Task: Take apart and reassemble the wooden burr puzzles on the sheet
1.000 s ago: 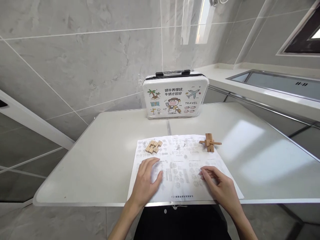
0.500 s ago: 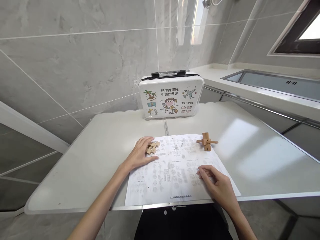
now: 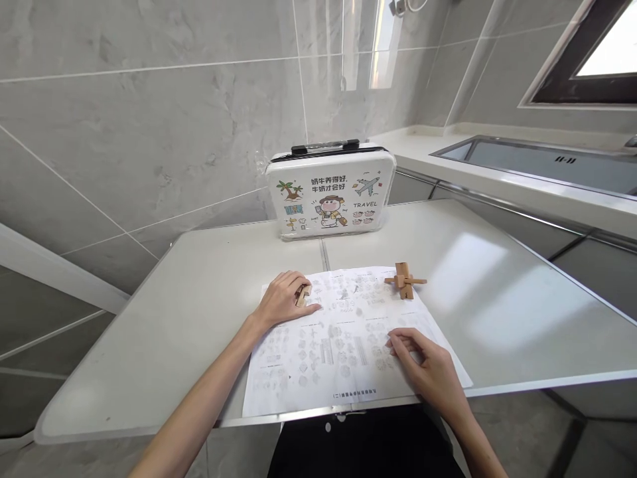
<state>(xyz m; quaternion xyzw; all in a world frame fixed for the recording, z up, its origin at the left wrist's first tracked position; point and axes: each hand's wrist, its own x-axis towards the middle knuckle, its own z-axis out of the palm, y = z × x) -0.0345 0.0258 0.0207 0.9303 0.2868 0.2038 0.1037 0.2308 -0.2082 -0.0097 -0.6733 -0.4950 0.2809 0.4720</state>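
the pale wooden block cluster [image 3: 303, 295] lay at the far left part of the printed sheet [image 3: 343, 372], within the curve of the left hand [image 3: 283, 299]. that hand was much the nearer one: its fingers arched over the cluster's left and far sides, while the thumb stretched along the near side, pointing right. the part that showed sat between thumb and forefinger, its longer direction slanting from near left to far right; the rest was hidden under the palm, so the whole cluster's axis could not be read. whether the left fingers were clenched on the wood or only resting around it, i could not tell.

the right hand [image 3: 428, 358] rested at the sheet's right part, its fingers loosely bent and slack, nothing visible between them. it was well apart from the cluster, which lay farther off and to its left. the brown wooden cross [image 3: 404, 281] was nearer to it, beyond its fingertips at the sheet's far right corner, its broad plank running away from the person and its thin stick lying crosswise.
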